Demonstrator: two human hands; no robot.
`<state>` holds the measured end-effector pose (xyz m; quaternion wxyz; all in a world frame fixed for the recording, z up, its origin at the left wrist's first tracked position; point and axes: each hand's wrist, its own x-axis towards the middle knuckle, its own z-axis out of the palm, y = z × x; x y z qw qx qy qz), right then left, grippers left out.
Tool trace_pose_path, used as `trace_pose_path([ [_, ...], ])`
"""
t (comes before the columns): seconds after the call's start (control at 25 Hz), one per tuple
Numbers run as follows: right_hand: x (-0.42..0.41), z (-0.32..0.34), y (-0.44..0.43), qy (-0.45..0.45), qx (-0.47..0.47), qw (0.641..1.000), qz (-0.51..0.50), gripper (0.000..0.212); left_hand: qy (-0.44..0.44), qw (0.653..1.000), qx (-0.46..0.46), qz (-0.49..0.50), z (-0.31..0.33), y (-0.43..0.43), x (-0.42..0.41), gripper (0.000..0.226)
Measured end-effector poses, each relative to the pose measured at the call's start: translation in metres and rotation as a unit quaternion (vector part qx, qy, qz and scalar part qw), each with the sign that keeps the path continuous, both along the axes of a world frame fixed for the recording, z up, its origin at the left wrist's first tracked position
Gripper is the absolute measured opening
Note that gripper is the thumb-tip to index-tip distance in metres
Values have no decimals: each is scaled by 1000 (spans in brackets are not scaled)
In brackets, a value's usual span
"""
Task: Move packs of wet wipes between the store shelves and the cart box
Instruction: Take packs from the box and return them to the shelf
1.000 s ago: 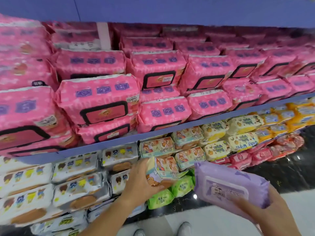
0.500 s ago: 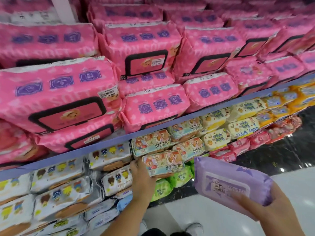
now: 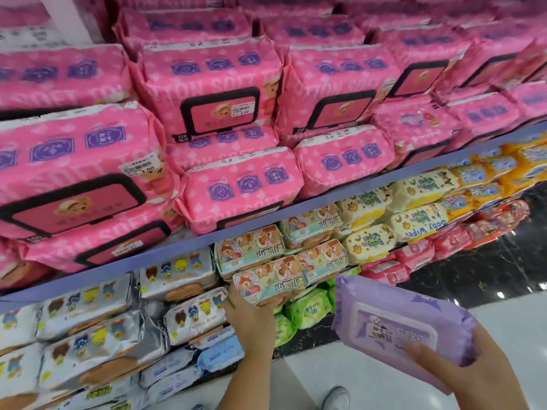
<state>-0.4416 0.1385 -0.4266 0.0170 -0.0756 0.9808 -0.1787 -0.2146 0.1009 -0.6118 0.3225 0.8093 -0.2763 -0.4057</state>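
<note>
Pink packs (image 3: pixel 213 84) crowd the store shelf (image 3: pixel 384 179). Below that shelf, the left hand (image 3: pixel 251 318) grips a bear-print pack (image 3: pixel 272 282); the right hand (image 3: pixel 485 371) grips a purple pack (image 3: pixel 399 321).

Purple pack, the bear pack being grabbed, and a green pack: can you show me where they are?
purple pack (image 3: pixel 396 329): head view, on its lid.
bear pack (image 3: pixel 272 284): head view, on the grabbed one's cartoon front.
green pack (image 3: pixel 307 310): head view, on its top face.

The head view looks forward and down, close to the stocked shelves (image 3: pixel 340 199) and floor (image 3: pixel 370 380).
</note>
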Motion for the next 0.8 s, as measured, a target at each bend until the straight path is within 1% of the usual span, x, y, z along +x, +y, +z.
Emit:
trace_pose_path([
  [0.04,-1,2,-2,-75,-79,994,16,47,-1,1000,-4,12,0,-1,-5,113],
  [0.08,-11,-2,-3,-78,-157,984,29,48,-4,1000,-4,19,-1,-3,-9,114],
  [0.12,-15,1,3,-81,-130,988,17,48,-7,1000,-2,22,-3,-4,-13,117],
  [0.16,-17,3,11,-151,-89,984,18,48,-9,1000,0,21,-4,-4,-14,121],
  [0.2,-23,12,25,-185,-101,975,65,41,-12,1000,2,15,-4,-2,-13,124],
  [0.24,-28,12,29,-203,-149,956,153,34,-14,1000,3,7,-2,-1,-13,127],
  [0.28,-25,19,34,-267,-168,916,249,46,-14,1000,8,1,0,0,-12,129],
  [0.32,-33,17,47,-304,-154,879,333,61,-6,1000,18,1,4,1,-12,130],
  [0.36,-44,16,58,-306,-136,859,388,69,5,999,29,11,9,1,-12,131],
  [0.4,-51,19,61,-322,-158,845,397,69,17,999,43,24,15,2,-13,130],
  [0.44,-54,21,62,-352,-197,828,390,62,28,997,58,35,23,4,-16,127],
  [0.48,-56,19,58,-376,-224,810,390,53,42,995,73,54,34,6,-20,122],
  [0.52,-59,21,55,-390,-239,800,387,49,63,993,75,72,47,9,-25,114],
  [0.6,-65,25,49,-423,-266,780,377,50,106,989,44,88,87,18,-40,83],
  [0.68,-74,33,44,-458,-294,759,356,52,172,985,8,19,138,28,-66,58],
  [0.72,-80,38,41,-477,-306,747,349,54,215,976,-8,-24,164,30,-80,48],
  [0.76,-87,42,38,-490,-311,737,346,57,265,962,-27,-68,189,32,-95,41],
  [0.8,-96,49,35,-501,-319,726,347,62,302,946,-42,-113,212,32,-111,40],
])
